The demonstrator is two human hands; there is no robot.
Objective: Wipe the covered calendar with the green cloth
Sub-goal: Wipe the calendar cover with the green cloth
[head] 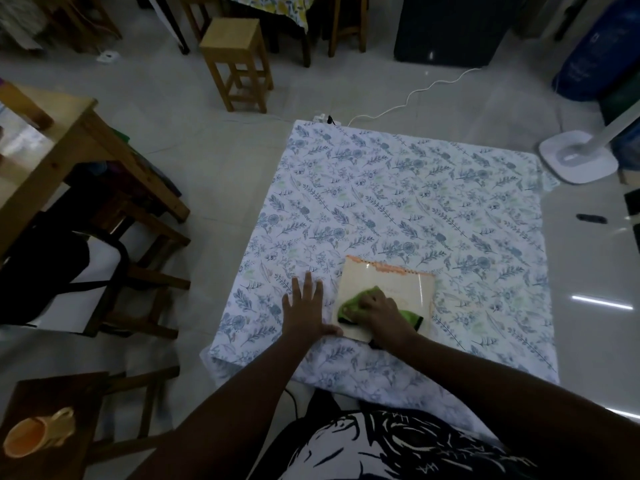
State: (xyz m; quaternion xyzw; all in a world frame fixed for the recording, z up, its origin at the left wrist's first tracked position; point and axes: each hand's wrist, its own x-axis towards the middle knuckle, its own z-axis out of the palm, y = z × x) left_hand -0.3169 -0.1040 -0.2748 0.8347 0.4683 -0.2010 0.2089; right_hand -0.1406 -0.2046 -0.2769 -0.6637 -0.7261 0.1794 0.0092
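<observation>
One covered calendar [388, 289] is lying flat on the floral sheet [415, 202], close to the sheet's near edge and somewhat left of that edge's middle. Its orange binding is running along the far side, and the clear cover is showing a bright reflection streak near its right edge. The green cloth [353, 303] is bunched on the calendar's near half, with a dark-trimmed portion spreading toward the near right corner.

Risk assessment: the calendar is resting loose on fabric, so a firm stroke is likely to slide or rotate it, or to wrinkle the sheet beneath. A stroke directed toward the binding is likely to snag the cloth there. The far half is appearing untouched by the cloth at present, so incomplete coverage is a further probable fault.

The right hand [377, 311] is clenching the cloth with fingers curled, pressing it down onto the cover. The left hand [304, 306] is lying open and flat, fingers spread on the sheet just beside the calendar's left edge, gripping nothing; its thumb is reaching to the near left corner and appears to be bracing it.
</observation>
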